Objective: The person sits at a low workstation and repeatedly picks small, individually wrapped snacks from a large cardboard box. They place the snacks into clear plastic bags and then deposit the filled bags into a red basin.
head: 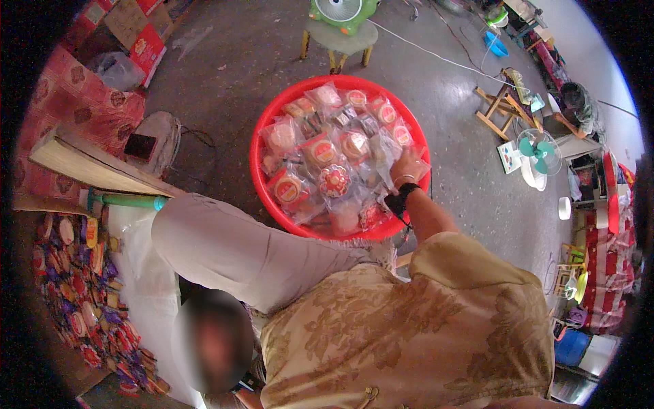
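My right hand [409,166], with a bracelet and a black band at the wrist, reaches into the right side of a round red plastic basin [256,183]. It touches clear plastic wrapping; its fingertips are partly hidden, so a grip cannot be told. Clear packets of round cakes or biscuits fill the basin, among them a packet with a red and gold label [322,151] and a red flower-patterned packet [334,181]. My left hand cannot be made out; a strip of skin at the bottom edge may belong to me or another person.
A green fan [340,7] stands on a stool [342,38] beyond the basin. Many wrapped packets [84,307] lie at lower left beside white plastic sheeting [148,286]. A person [582,110] sits at right near a wooden stool [503,110] and a floor fan [537,152]. A cable crosses the floor.
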Motion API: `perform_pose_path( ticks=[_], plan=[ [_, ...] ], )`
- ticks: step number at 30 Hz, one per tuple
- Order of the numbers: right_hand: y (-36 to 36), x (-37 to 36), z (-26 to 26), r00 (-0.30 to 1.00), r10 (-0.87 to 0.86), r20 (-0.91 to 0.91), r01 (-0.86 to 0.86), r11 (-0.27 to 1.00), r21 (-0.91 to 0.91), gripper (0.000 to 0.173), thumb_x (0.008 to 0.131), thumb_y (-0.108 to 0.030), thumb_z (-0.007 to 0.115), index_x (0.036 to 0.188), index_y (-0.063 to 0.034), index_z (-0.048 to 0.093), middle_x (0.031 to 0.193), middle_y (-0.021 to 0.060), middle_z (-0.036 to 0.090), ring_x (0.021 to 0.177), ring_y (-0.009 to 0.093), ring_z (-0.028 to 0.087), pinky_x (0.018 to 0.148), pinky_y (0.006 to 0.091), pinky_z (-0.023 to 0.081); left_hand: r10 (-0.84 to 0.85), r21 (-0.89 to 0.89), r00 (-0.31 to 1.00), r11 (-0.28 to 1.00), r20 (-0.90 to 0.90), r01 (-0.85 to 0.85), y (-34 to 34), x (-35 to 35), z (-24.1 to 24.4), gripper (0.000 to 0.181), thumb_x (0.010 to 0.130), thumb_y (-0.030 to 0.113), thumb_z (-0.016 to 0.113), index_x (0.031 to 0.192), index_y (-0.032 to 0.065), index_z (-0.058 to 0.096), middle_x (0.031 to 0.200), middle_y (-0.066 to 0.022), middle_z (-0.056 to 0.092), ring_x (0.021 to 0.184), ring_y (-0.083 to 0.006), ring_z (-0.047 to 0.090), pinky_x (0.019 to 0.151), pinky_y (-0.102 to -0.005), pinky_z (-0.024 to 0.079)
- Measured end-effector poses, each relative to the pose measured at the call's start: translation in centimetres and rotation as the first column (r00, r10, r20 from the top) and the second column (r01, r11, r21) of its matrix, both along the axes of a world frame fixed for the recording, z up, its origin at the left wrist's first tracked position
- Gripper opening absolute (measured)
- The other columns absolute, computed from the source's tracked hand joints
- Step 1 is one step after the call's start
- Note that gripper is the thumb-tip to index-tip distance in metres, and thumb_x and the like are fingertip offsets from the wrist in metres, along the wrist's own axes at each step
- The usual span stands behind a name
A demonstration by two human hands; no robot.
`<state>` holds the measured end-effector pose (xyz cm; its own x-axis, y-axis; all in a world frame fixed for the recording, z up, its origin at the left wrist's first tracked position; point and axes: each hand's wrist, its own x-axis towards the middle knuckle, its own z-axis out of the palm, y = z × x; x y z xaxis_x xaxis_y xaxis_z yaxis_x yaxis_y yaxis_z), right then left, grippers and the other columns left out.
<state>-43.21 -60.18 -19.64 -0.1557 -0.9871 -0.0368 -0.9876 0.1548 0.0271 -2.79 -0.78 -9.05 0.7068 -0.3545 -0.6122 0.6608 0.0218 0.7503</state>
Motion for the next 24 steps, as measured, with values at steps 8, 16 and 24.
perform_pose_path(
  ticks=[8,16,24],
  plan=[
    [-1.4,1.0,-2.2,0.919,0.148,0.365,-0.311,0.841,0.442,0.075,0.078,-0.035,0.066,0.143,-0.0134,0.035,0.139,0.0262,0.041,0.128,0.039,0.043,0.105,0.0445,0.039,0.031,-0.03,0.999,0.999,-0.012,-0.032,-0.8,-1.4,-0.1,0.025,0.095,0.019,0.054,0.115,0.0045,0.056,0.104,-0.0074,0.061,0.09,-0.0201,0.058,0.082,-0.0341,0.05],
    [-4.5,3.0,-7.4,0.806,0.393,0.444,-0.465,0.883,0.062,0.034,0.087,-0.03,0.056,0.102,-0.0011,0.062,0.094,0.0203,0.065,0.08,0.033,0.06,0.069,0.0435,0.05,0.097,-0.076,0.995,0.993,0.032,-0.094,-1.2,-3.8,0.6,0.027,0.095,0.021,0.054,0.116,0.0043,0.055,0.104,-0.0076,0.061,0.089,-0.0192,0.059,0.082,-0.0339,0.05],
    [-0.3,22.7,7.1,0.371,0.696,0.615,-0.735,0.624,-0.263,0.022,0.083,-0.022,0.063,0.098,-0.0053,0.066,0.092,0.0169,0.068,0.09,0.033,0.064,0.082,0.0406,0.05,0.2,-0.076,0.978,0.978,0.055,-0.195,-0.9,-5.0,0.6,0.028,0.095,0.022,0.054,0.117,0.004,0.054,0.104,-0.0079,0.062,0.088,-0.0182,0.059,0.081,-0.0337,0.051]
  ],
)
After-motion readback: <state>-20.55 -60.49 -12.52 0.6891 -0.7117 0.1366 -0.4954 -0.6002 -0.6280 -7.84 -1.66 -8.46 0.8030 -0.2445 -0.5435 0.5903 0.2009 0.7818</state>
